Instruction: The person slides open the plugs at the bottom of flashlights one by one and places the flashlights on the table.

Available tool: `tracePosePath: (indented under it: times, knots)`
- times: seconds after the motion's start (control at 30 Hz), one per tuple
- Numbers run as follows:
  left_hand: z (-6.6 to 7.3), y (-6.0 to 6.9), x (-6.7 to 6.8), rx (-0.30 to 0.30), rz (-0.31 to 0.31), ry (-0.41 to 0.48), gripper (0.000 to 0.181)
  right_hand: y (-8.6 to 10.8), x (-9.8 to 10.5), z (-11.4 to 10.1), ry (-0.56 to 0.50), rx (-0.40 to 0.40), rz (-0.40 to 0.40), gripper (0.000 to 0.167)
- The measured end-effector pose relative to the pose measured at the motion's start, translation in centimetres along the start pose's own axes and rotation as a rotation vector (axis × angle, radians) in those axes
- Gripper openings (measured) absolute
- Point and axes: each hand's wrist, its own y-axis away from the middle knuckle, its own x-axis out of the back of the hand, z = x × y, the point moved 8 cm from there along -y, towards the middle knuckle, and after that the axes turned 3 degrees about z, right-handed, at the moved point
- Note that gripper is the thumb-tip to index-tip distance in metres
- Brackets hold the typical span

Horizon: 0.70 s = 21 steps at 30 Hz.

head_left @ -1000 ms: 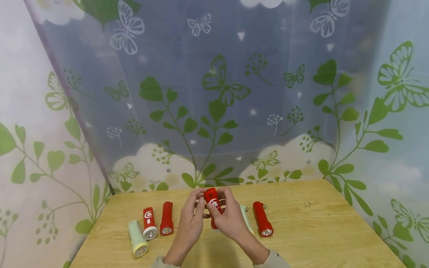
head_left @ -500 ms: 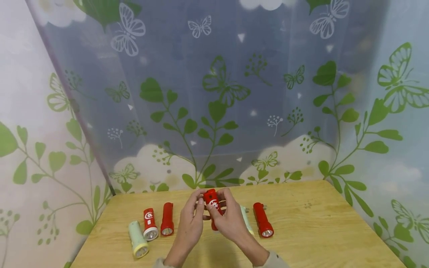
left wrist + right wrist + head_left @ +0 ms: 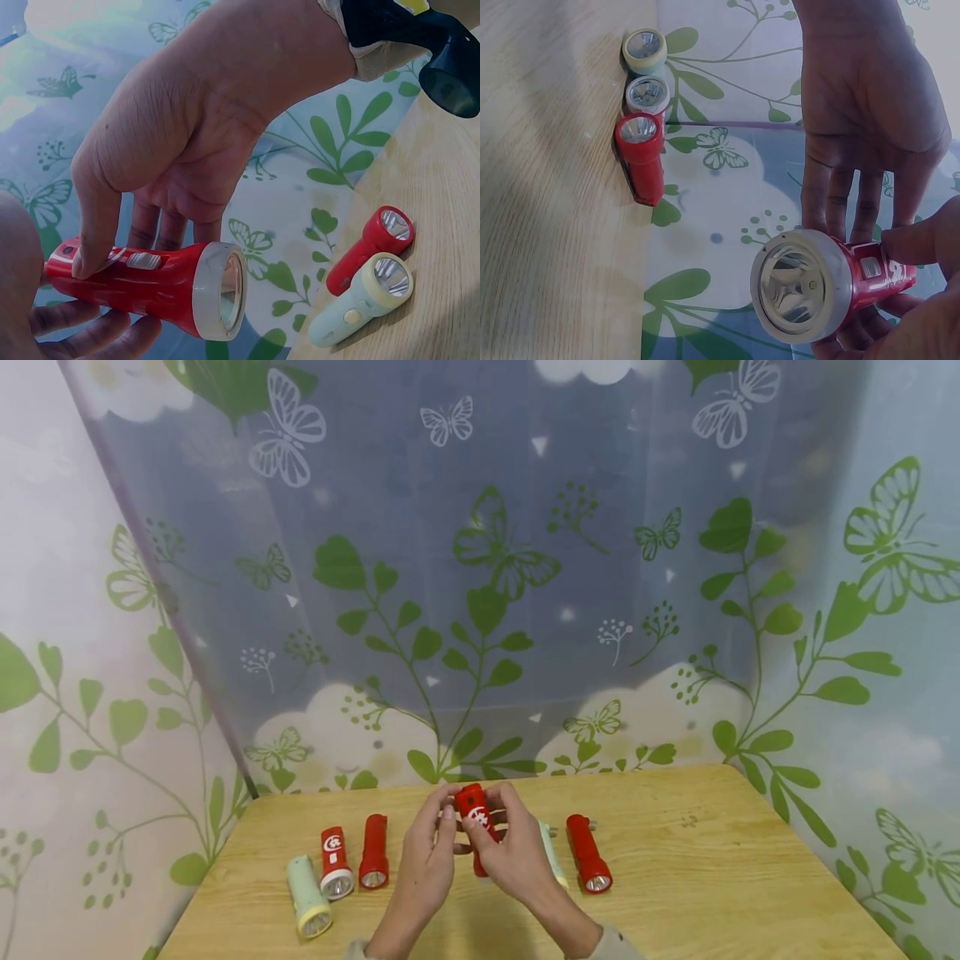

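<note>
A red torch (image 3: 474, 803) with a white emblem is held upright between both hands, its top end tilted slightly left. The left hand (image 3: 427, 856) holds it from the left with bent fingers. Opposite, the right hand (image 3: 517, 852) grips it, thumb lying across its front. In the left wrist view, the right thumb presses on the body of the torch (image 3: 169, 289) behind its white-rimmed head, and left fingers (image 3: 97, 334) lie under it. The right wrist view shows the torch's round lens end (image 3: 799, 285) and slide switch; the left hand (image 3: 870, 97) reaches down behind it.
Left on the wooden table (image 3: 720, 860) lie a pale green torch (image 3: 306, 893), a red torch with white rim (image 3: 335, 860) and a plain red torch (image 3: 373, 852). Right are another red torch (image 3: 587, 852) and a pale green one (image 3: 552, 856), partly hidden. Patterned cloth (image 3: 600, 568) stands behind.
</note>
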Motion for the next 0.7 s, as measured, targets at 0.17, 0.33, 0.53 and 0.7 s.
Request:
tracePosePath:
  times: [0.17,0.33,0.53,0.7]
  knots:
    - [0.1,0.14,-0.11,-0.004,-0.012,-0.003,0.032,0.06,0.12,-0.07,0.003,0.011,0.011,0.025]
    - [0.21,0.08,-0.14,-0.024,-0.007,-0.004,0.032,-0.04,0.16,-0.11,0.009,0.021,0.021,0.024]
    - [0.27,-0.01,-0.26,-0.035,-0.004,-0.001,0.031,-0.07,0.22,-0.12,0.007,0.016,0.028,0.024]
    - [0.05,0.09,-0.56,-0.021,-0.008,0.006,0.032,0.12,0.32,-0.06,0.011,0.002,0.032,0.024]
